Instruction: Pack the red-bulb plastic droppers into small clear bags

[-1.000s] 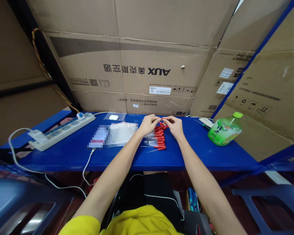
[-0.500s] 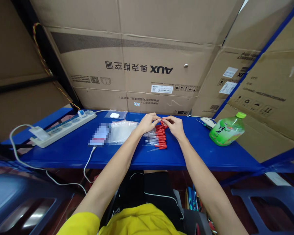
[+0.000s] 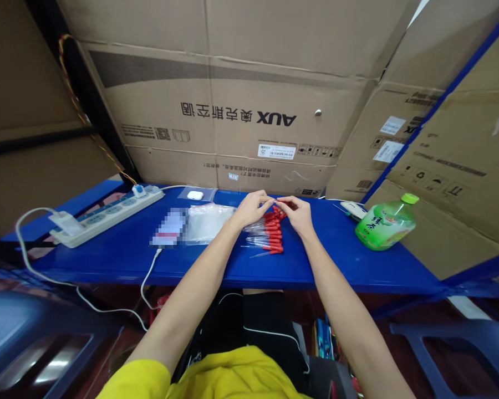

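The pile of red-ended clear pieces (image 3: 274, 235) lies on the blue table (image 3: 336, 269) right in front of the person, where either hand can get at it equally well. Most red ends face right and the thin clear ends left, presumably to keep them tidy and easy to take up one by one.

The left hand (image 3: 251, 209) and right hand (image 3: 298, 215) come together over the pile's far end. Thumb and fingers are drawn in as for a fine pinch, which would suit something this slight — but whether either hand grasps a piece I cannot tell; the spot between the fingertips is too small to read.

Just left of the pile, flat clear bags (image 3: 208, 227) lie within easy reach. Further left of it is a phone (image 3: 170, 228), cabled, and well left a power strip (image 3: 108, 215), probably so placed to feed the charger. The green bottle (image 3: 386, 223) is well to the pile's right, perhaps to keep it out of the way of the arms — and cardboard (image 3: 241, 83) walls in the space beyond the pile.
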A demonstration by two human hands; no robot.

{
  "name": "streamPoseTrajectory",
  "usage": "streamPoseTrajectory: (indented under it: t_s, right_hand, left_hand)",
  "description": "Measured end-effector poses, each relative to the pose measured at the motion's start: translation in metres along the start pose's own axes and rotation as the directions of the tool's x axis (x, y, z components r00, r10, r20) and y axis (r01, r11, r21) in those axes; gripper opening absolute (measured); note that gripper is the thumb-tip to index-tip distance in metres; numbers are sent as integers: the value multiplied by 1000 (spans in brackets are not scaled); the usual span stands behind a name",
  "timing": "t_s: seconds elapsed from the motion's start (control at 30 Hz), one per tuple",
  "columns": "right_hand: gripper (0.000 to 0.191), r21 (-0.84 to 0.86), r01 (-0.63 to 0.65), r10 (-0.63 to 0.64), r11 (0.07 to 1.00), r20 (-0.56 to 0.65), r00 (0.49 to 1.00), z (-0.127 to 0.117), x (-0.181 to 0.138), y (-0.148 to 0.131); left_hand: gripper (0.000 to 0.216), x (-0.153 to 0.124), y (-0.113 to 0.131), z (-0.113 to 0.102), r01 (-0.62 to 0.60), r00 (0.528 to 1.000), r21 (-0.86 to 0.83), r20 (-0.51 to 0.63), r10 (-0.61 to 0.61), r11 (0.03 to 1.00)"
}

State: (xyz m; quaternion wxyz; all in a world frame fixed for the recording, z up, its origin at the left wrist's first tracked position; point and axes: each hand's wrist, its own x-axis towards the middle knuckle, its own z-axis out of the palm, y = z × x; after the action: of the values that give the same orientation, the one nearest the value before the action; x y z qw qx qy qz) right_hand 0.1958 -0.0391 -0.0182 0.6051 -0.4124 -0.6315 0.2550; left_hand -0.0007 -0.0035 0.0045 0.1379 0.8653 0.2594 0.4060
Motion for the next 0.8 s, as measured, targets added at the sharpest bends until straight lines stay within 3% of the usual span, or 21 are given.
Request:
streamPoseTrajectory:
  t_s: [0.2, 0.4, 0.57, 0.7, 0.8]
  right_hand:
    - [40, 15, -45, 45, 999, 17, 999, -1, 0, -3]
    - [35, 30, -26, 26, 999, 20, 999, 1, -1, -5]
    - [29, -62, 77, -74, 995, 39, 996, 3, -3, -6]
    - [26, -243, 222, -195, 944, 130, 972, 0, -2, -7]
    - [25, -288, 274, -231, 918, 176, 957, -1, -1, -7]
  left_hand:
    - [35, 1, -8, 1, 31, 999, -82, -19, -33, 996]
    - [31, 2, -12, 1, 69, 997, -183, 36, -63, 981]
    - [32, 1, -15, 0, 125, 991, -258, 82, -107, 958]
    - [31, 0, -19, 0, 157, 986, -263, 103, -134, 952]
    - [31, 0, -19, 0, 142, 986, -261, 124, -113, 955]
